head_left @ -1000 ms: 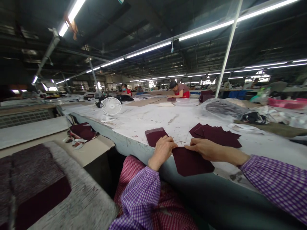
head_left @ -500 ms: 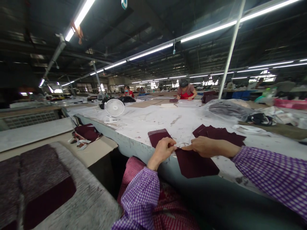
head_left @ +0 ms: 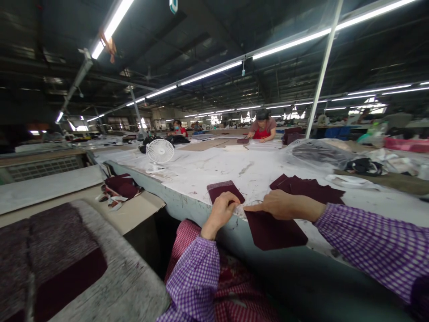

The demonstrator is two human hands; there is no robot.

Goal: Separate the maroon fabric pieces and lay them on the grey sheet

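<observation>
Drawn back a little from the corner of the maroon panel (head_left: 276,232), the left hand (head_left: 221,210) now sits apart from it, while the right hand (head_left: 281,205) has kept its forefinger at that corner. The left thumb and forefinger come together at their tips; whether anything thin is between them I cannot tell. On the right, the forefinger is stretched out onto the fabric and the other fingers curl under, so I cannot tell whether they grip. That one panel lies at the near edge of the worktop (head_left: 214,170), its lower part hanging over the side. One smaller maroon piece (head_left: 226,191), with a speckled band along its far edge, lies just beyond the left hand. Past the right hand is one fanned pile (head_left: 311,187); its overlapping layers are too close to count. One white fan (head_left: 160,151) stands near the left edge, and a broad pale stretch between fan and pile leaves room to move. Lower left, one scrap heap (head_left: 122,185) rests on cardboard (head_left: 144,208), well apart from both hands.
</observation>
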